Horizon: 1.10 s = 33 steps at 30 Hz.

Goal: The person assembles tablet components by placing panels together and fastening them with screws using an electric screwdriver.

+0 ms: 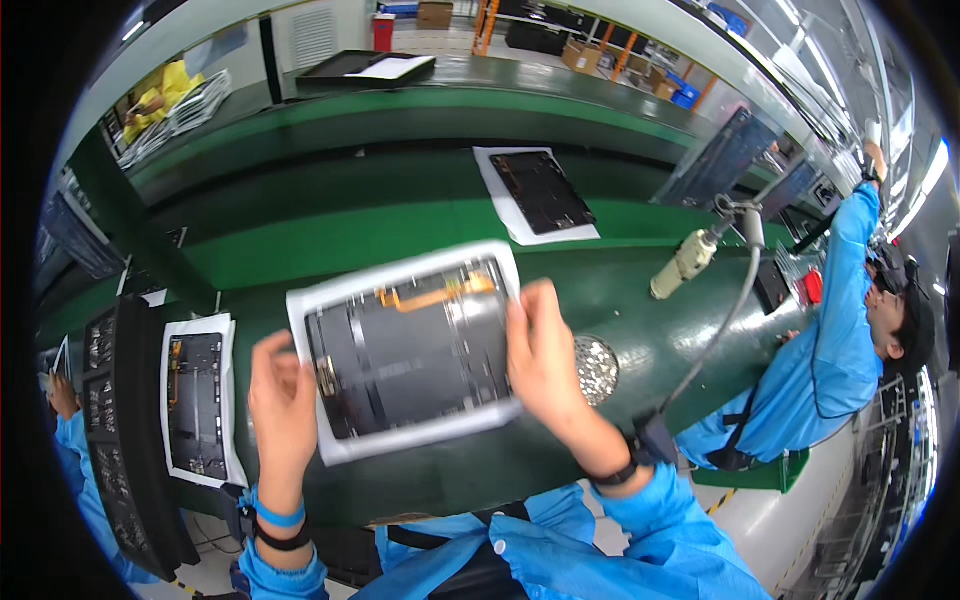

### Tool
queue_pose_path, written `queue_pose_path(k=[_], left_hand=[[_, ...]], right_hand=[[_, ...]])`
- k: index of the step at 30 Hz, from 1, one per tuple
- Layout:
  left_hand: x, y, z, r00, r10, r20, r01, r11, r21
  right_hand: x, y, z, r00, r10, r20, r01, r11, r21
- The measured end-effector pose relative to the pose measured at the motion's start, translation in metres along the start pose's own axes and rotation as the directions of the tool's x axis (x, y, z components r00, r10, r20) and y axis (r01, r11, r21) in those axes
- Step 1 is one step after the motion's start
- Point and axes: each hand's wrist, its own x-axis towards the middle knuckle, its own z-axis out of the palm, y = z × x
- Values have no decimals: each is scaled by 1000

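In front of me, an opened tablet (415,350) lies on a white sheet (440,438), its dark inside and an orange flex cable (435,291) facing up. My right hand (545,360) grips the right edge of tablet and sheet, thumb on top. My left hand (283,400) is at the left edge, fingers curled and slightly blurred, the thumb at the sheet's rim. The sheet's lower edge is smeared by motion. Another opened tablet (197,405) rests on white backing to the left. A third dark tablet part (543,190) lies on a white sheet further back.
A round dish of small metal pieces (596,370) stands right of my right hand. A pale powered screwdriver (685,263) hangs beyond it, its cable (722,335) curving down. Black trays (125,440) stand at left. Another person in blue (835,330) is at the right.
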Motion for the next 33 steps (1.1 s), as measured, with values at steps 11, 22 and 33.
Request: queue_pose_path(k=[11, 22, 33], left_hand=[[16, -21, 86, 842, 477, 250, -478, 876, -63], [15, -31, 75, 801, 488, 348, -488, 868, -94], [3, -30, 84, 783, 483, 392, -476, 871, -124]], right_hand=[[248, 70, 246, 965, 257, -61, -261, 963, -65], [343, 176, 63, 865, 401, -301, -450, 357, -818], [348, 257, 1, 835, 548, -52, -341, 441, -830]])
